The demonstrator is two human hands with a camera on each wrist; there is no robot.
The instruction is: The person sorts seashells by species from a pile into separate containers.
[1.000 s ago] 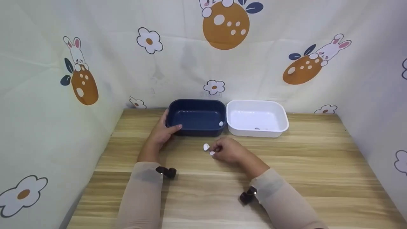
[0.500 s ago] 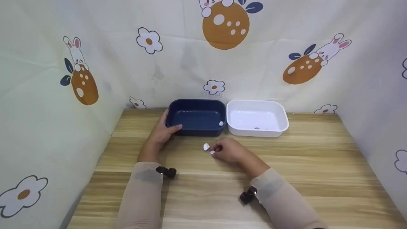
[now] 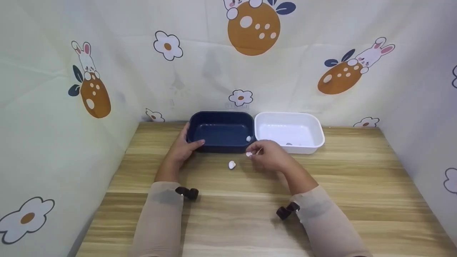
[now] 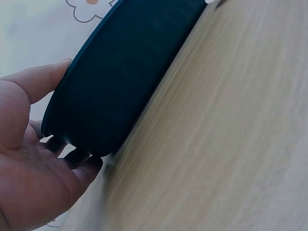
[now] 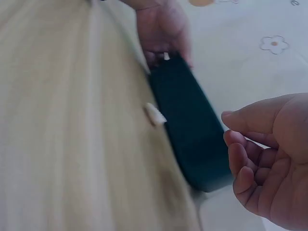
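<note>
My left hand (image 3: 181, 147) grips the left end of the dark blue box (image 3: 221, 149), thumb over the front rim and fingers round the end. That grip shows closely in the left wrist view, with the box wall (image 4: 115, 72) rising beside the fingers. Between thumb and fingers of my right hand (image 3: 270, 154) is a small white shell (image 3: 249, 154), just in front of the box's right corner. In the right wrist view the fingers hide it. Another white shell (image 3: 231, 165) lies on the table, its ridged edge (image 5: 155, 114) visible though blurred. Inside the blue box sits one more shell (image 3: 248, 138).
A white box (image 3: 316, 146) stands right against the blue one, with a small grey thing (image 3: 289, 144) near its front inside wall. Both boxes are at the back of the wooden table (image 3: 228, 217), before a printed cloth wall (image 3: 200, 78).
My right hand has lifted a shell from the table and carried it up and right, toward the blue box's front right corner. The left hand stays put on the box.
</note>
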